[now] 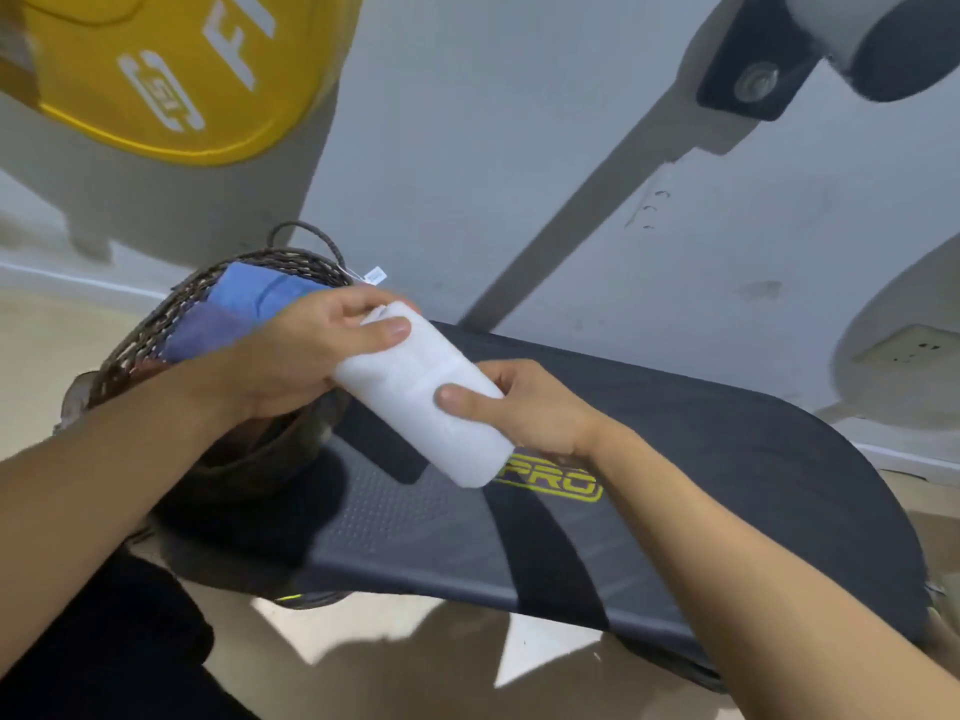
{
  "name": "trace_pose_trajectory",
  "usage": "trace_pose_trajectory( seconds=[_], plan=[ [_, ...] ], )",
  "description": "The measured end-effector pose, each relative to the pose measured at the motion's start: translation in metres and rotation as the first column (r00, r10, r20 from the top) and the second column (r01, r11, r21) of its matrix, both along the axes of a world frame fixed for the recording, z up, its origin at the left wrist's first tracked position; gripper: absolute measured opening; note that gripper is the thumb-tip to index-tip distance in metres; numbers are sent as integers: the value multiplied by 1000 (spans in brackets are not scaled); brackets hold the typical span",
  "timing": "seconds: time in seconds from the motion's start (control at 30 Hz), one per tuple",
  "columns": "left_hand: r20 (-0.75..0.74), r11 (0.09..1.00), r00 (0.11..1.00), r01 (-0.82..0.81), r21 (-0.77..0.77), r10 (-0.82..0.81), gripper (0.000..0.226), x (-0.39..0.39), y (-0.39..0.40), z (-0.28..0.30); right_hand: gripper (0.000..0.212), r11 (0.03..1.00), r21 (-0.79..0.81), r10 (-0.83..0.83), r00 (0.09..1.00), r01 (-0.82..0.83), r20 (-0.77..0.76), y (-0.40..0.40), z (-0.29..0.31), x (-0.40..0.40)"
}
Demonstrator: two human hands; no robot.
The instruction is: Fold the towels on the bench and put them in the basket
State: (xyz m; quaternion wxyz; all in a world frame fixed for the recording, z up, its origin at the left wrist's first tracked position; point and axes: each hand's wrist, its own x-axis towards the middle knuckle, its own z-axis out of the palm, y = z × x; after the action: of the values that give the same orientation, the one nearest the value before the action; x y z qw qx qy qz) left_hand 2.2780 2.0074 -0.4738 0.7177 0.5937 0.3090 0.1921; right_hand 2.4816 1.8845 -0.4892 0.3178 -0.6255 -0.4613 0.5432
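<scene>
Both hands are on the folded white towel (423, 392), held up off the bench (727, 459): left hand (296, 356) pinches the 11 o'clock end, right hand (524, 407) grips the side. Its long axis runs 11 to 5. Basket (156, 324) sits at 10 o'clock, so the left hand's nearer.

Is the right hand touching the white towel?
Touching. The head view shows the right hand holding the folded white towel, its thumb pressed on top; the left hand grips the other end.
</scene>
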Motion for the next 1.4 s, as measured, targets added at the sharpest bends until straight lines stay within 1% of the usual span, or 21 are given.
trace_pose_trajectory(
  seconds=[0.1, 0.17, 0.23, 0.33, 0.4, 0.43, 0.5, 0.53, 0.6, 0.67, 0.73, 0.77, 0.8, 0.83, 0.9, 0.93, 1.03, 1.13, 1.23, 1.3, 1.4],
  plan=[
    [32, 955, 955, -296, 6, 296, 18, -31, 51, -9, 40, 992, 21, -120, 988, 123, -99, 60, -6, -34],
    [49, 854, 855, -519, 45, 517, 10, -47, 84, -22, 36, 968, 0, -246, 950, 251, -195, 102, -11, -57],
    [47, 739, 743, -669, 81, 668, 18, -60, 110, -39, 37, 931, -6, -359, 912, 365, -199, 138, -18, -79],
    [33, 637, 663, -730, 249, 748, 40, -71, 136, -60, 37, 880, -23, -472, 871, 474, -135, 179, -29, -105],
    [18, 605, 654, -710, 360, 756, 45, -74, 146, -70, 34, 857, -2, -514, 854, 516, -74, 197, -35, -114],
    [-4, 614, 669, -680, 401, 744, 48, -76, 149, -75, 35, 850, 35, -526, 850, 526, -7, 203, -38, -117],
    [-63, 634, 697, -606, 480, 714, 45, -79, 151, -85, 46, 854, 153, -517, 843, 497, 146, 207, -44, -122],
    [-74, 622, 696, -584, 522, 714, 40, -80, 149, -88, 51, 853, 237, -511, 837, 465, 195, 204, -45, -125],
    [-78, 559, 657, -566, 606, 750, 34, -81, 147, -90, 49, 811, 471, -516, 802, 346, 300, 192, -46, -131],
    [-74, 456, 602, -513, 727, 795, 34, -80, 145, -86, 41, 767, 635, -500, 706, 93, 501, 183, -48, -132],
    [-29, 344, 626, -388, 855, 779, 33, -76, 143, -80, 35, 790, 597, -395, 630, -139, 669, 180, -55, -129],
    [-32, 335, 678, -321, 886, 735, 32, -74, 144, -79, 35, 827, 533, -328, 617, -178, 715, 179, -58, -128],
    [-77, 380, 731, -259, 888, 678, 31, -72, 145, -79, 37, 864, 471, -273, 620, -179, 736, 179, -61, -126],
    [-149, 466, 765, -213, 859, 626, 32, -71, 144, -79, 40, 886, 433, -244, 623, -169, 743, 180, -63, -124],
    [-248, 588, 775, -189, 787, 581, 34, -72, 143, -83, 43, 888, 414, -221, 602, -201, 767, 179, -67, -121],
    [-262, 601, 765, -197, 774, 588, 35, -72, 144, -85, 45, 886, 401, -200, 588, -233, 784, 178, -69, -120],
    [-275, 599, 749, -197, 776, 603, 36, -71, 138, -84, 51, 902, 323, -97, 593, -288, 799, 177, -68, -113],
    [-296, 592, 743, -164, 789, 600, 38, -70, 134, -80, 54, 924, 288, -20, 718, -253, 696, 173, -60, -107],
    [-391, 638, 726, -86, 765, 566, 45, -74, 129, -72, 50, 929, 359, -133, 827, -87, 545, 158, -44, -99],
    [-401, 622, 696, -85, 778, 595, 50, -77, 121, -62, 52, 923, 382, -235, 861, 52, 451, 143, -30, -90],
    [-250, 553, 727, -208, 807, 639, 45, -76, 96, -37, 47, 910, 366, -318, 896, 196, 310, 113, 2, -79]
  ],
)
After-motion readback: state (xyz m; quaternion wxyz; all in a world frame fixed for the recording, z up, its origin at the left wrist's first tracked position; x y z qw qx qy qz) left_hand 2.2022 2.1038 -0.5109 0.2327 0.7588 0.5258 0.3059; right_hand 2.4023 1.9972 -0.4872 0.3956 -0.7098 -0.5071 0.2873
